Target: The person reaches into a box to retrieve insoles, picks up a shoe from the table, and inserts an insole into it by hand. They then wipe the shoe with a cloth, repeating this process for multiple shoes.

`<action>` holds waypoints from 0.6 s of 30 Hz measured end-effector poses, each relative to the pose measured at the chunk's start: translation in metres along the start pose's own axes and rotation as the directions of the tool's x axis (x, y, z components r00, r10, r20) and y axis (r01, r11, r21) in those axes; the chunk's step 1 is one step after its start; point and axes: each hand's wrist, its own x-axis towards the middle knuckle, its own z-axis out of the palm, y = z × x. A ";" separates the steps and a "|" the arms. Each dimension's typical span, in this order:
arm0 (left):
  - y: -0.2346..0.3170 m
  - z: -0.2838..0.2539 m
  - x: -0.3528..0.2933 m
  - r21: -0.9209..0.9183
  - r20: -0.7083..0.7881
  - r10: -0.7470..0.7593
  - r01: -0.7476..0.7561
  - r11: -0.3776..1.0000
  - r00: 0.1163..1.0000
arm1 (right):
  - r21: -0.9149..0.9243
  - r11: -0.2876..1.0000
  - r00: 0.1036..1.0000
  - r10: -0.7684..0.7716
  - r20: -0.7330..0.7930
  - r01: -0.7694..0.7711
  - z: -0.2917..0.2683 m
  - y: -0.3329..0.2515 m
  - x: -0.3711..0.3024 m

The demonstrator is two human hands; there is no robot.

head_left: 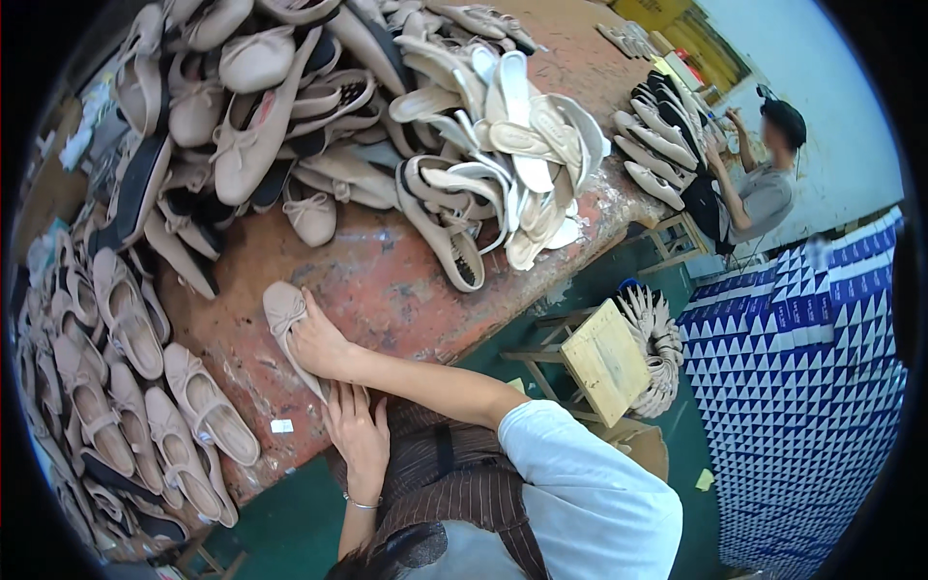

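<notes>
A beige ballet flat (282,302) with a bow on its toe lies on the worn reddish table, toe pointing away from me. My right hand (319,340) reaches into its opening and grips it, hiding much of the insole. At the heel end, by the table's near edge, my left hand (356,430) has its fingers closed against the shoe; a bracelet circles that wrist. Beyond my hands rises a large heap of beige bow flats (253,145). White and beige insoles (527,135) are piled at its right side.
Rows of finished-looking beige flats (208,406) cover the table's left. A small white label (281,425) lies nearby. Right of the table stand a wooden stool (606,362) and a bundle of beige pieces (657,348). Blue-white boxes (802,387) are stacked beyond. Another person (768,174) works at the far right.
</notes>
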 end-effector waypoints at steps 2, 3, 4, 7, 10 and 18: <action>0.003 0.001 0.016 -0.077 -0.043 -0.149 0.145 0.986 0.988 | 0.106 0.987 0.972 -0.093 -0.216 0.118 -0.023 0.009 -0.012; 0.002 0.001 0.025 -0.013 -0.001 -0.236 0.236 0.972 0.972 | 0.192 0.963 0.958 -0.140 -0.250 0.190 -0.041 0.015 -0.023; -0.004 -0.002 0.030 -0.116 -0.083 -0.154 0.144 0.983 0.985 | 0.529 0.837 0.990 -0.126 -0.068 0.143 -0.062 0.024 -0.035; -0.048 -0.029 0.029 -0.357 -0.232 -0.131 0.041 0.933 0.964 | 0.771 0.566 0.925 0.037 -0.379 0.293 -0.132 0.082 -0.102; -0.132 -0.117 -0.013 -0.932 -0.038 -0.698 0.226 0.283 0.715 | 0.905 0.426 0.594 0.730 -0.338 -0.010 -0.179 0.181 -0.185; -0.281 -0.401 0.053 0.029 -0.761 -0.449 0.716 0.697 0.468 | 0.475 0.615 0.494 0.788 -0.367 -0.629 -0.142 0.379 -0.258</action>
